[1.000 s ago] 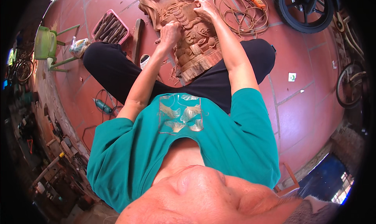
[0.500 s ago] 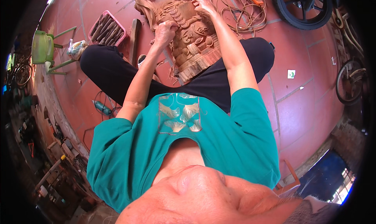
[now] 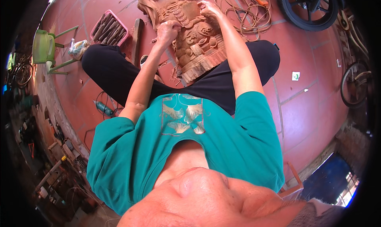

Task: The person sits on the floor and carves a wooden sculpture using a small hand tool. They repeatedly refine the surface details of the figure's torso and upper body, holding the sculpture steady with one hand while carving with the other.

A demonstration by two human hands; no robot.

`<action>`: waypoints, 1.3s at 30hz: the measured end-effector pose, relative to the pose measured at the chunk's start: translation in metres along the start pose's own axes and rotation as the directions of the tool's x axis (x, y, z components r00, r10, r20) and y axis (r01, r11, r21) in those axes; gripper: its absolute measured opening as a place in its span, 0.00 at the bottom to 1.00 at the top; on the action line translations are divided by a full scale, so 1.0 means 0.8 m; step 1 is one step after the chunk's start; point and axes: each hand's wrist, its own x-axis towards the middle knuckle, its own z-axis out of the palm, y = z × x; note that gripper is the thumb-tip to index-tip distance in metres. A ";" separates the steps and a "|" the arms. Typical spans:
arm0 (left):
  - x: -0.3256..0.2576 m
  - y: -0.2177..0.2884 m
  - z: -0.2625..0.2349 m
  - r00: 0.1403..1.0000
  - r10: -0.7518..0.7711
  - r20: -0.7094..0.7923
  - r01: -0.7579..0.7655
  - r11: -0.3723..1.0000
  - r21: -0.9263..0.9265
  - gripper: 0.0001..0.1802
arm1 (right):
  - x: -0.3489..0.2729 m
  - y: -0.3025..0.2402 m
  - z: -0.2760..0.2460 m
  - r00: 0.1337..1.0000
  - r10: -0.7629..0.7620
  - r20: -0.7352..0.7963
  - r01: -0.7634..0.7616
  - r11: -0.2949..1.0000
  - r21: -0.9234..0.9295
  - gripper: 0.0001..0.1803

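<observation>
Red tiled floor (image 3: 309,108) spreads under a seated person whose lap carries a carved wooden statue (image 3: 194,36), its top cut off by the frame edge. A wheel (image 3: 307,8) and coiled cable (image 3: 246,8) lie beyond. The left hand (image 3: 167,30) is fisted on the carving, whatever it grips hidden; the right hand (image 3: 209,9) rests on the upper edge, fingers curled together

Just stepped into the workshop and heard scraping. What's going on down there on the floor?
A person in a teal shirt sits cross-legged on the red tile floor with a carved wooden figure propped against their lap. The left hand is closed in a fist against the carving's left side; whether it grips a tool is unclear. The right hand steadies the upper part. Wood chips lie around, and a pink tray of tools sits to the left.
</observation>
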 end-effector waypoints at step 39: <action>-0.022 -0.026 0.011 0.992 -0.023 -0.126 0.037 0.993 0.116 0.05 | -0.008 -0.017 -0.006 0.999 0.031 0.025 -0.028 0.995 -0.095 0.21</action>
